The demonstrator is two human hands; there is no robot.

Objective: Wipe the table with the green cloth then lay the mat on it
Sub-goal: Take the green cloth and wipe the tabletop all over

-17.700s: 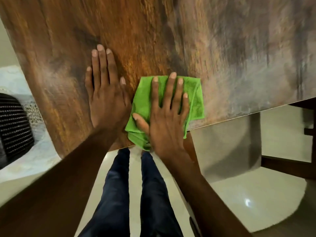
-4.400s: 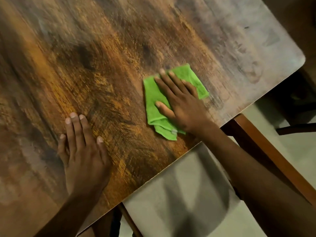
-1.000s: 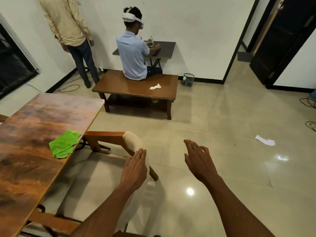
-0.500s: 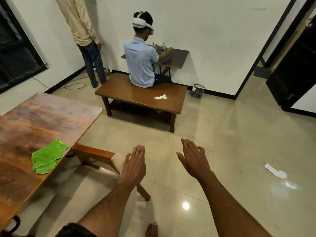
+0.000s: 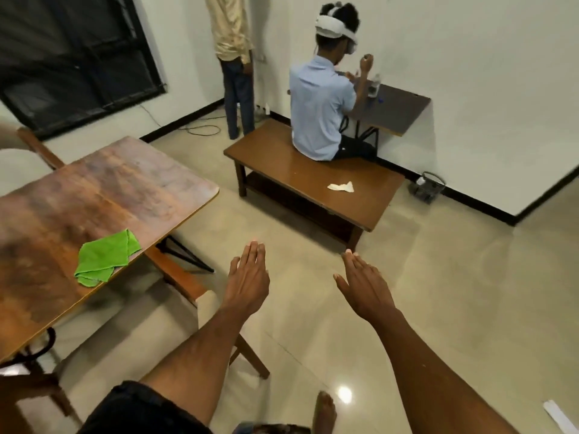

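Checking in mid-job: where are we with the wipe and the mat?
Wiping looks finished: the green cloth lies crumpled near the table edge, with neither hand on it. In hand: nothing. The left hand and right hand are both open and empty, held out over the floor away from the table. Left: laying the mat, which is not on the table and not in view.

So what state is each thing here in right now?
Green cloth: crumpled, lying at the table's edge, untouched.
Table: bare except for the cloth, no mat on it.
Left hand: open, holding nothing.
Right hand: open, holding nothing.
Mat: not in view.
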